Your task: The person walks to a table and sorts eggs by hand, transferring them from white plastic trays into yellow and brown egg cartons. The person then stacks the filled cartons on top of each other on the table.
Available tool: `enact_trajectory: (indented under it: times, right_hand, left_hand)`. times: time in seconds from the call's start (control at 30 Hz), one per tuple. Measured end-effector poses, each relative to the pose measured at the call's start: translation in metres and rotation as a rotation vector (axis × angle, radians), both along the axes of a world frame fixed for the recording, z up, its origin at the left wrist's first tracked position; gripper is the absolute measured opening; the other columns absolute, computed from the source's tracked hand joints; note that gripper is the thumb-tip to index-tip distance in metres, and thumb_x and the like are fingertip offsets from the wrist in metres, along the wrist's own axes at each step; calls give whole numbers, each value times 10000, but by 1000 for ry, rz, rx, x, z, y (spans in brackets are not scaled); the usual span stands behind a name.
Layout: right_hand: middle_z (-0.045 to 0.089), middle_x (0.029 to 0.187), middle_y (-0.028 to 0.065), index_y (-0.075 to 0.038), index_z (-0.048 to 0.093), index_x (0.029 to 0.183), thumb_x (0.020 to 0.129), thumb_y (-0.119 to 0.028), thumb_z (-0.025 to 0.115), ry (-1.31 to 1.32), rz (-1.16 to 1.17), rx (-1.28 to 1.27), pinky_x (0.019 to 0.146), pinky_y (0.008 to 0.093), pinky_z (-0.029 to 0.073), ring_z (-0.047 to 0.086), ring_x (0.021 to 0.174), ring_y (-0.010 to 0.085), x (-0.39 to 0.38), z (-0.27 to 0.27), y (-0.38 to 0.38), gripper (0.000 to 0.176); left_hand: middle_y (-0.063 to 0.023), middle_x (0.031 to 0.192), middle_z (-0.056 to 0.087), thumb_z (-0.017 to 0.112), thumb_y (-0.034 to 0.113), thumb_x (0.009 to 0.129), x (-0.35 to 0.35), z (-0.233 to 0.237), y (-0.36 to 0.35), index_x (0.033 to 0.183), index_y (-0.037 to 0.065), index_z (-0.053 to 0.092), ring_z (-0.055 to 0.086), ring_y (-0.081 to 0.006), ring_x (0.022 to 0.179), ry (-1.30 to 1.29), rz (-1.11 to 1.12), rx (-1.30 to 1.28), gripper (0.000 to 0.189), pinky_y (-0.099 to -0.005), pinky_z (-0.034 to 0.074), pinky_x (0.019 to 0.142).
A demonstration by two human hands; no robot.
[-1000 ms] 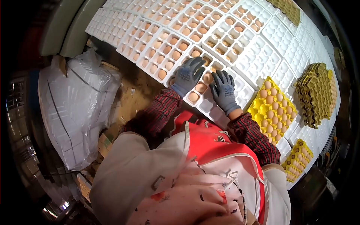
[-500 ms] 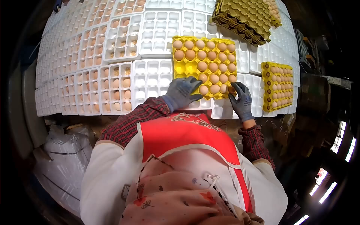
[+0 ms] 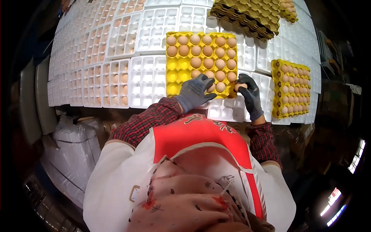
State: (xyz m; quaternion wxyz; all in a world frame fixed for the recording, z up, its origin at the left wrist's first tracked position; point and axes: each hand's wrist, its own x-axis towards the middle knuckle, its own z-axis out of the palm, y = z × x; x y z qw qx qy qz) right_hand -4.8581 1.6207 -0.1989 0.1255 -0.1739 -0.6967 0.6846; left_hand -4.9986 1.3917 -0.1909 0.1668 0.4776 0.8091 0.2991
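A yellow egg tray (image 3: 172,78), partly filled with brown eggs, lies in front of me. My left hand (image 3: 193,92), in a grey glove, reaches over the tray's near side, with thumb and fingers closed about an egg (image 3: 211,87) at the front row. My right hand (image 3: 251,96), also gloved, pinches a brown egg (image 3: 240,86) at the tray's near right corner. Cups on the tray's left side hold no eggs. Under and beside it are white trays (image 3: 147,81) with square cells.
White trays with eggs (image 3: 115,89) cover the left side of the table. Stacked empty egg trays (image 3: 247,17) stand at the back right. Another full yellow tray (image 3: 275,87) lies to the right. A plastic-wrapped bundle (image 3: 75,141) is on the floor at left.
My right hand has turned and now shows an egg in its fingers. My left hand has closed in over the front row. More empty cups show at the tray's front left.
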Motion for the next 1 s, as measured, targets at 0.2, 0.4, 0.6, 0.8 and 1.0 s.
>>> enact_trajectory:
  times: [0.2,0.4,0.6,0.8,1.0]
  right_hand:
    - [647,1057,122,-114,637,1171,760,-138,769,-166,328,1208,781,402,550,658,892,335,-17,-4,-48,432]
    - [667,1141,46,-56,561,1297,884,-151,715,-174,128,-511,794,317,558,663,997,181,-16,8,4,451]
    - [542,1346,114,-141,587,1283,800,-134,751,-98,455,870,913,410,549,604,1164,297,-71,24,-3,511]
    - [454,1414,145,-81,636,1110,690,-258,731,-376,434,1439,833,492,549,527,1140,409,-84,19,-42,466]
    - [628,1236,141,-8,694,1086,698,-102,835,-300,388,465,995,357,472,583,1200,245,-117,37,-27,423]
  left_hand:
    - [-88,1102,638,706,256,816,28,-26,13,1131,78,591,683,-321,882,218,85,-144,380,-404,567,703]
    - [-25,1133,623,755,168,850,-40,18,-52,1316,50,588,629,-131,953,-1438,362,460,510,-276,559,781]
    - [-114,1317,549,744,262,811,-29,16,-5,1175,113,649,617,-327,1024,406,199,-431,405,-445,567,760]
    - [-114,1260,535,639,245,840,-28,2,7,1055,114,683,588,-325,1031,458,221,-612,256,-437,545,673]
    - [-155,1302,551,829,452,726,-61,25,-126,1074,186,730,619,-308,1121,-212,695,33,449,-384,516,947]
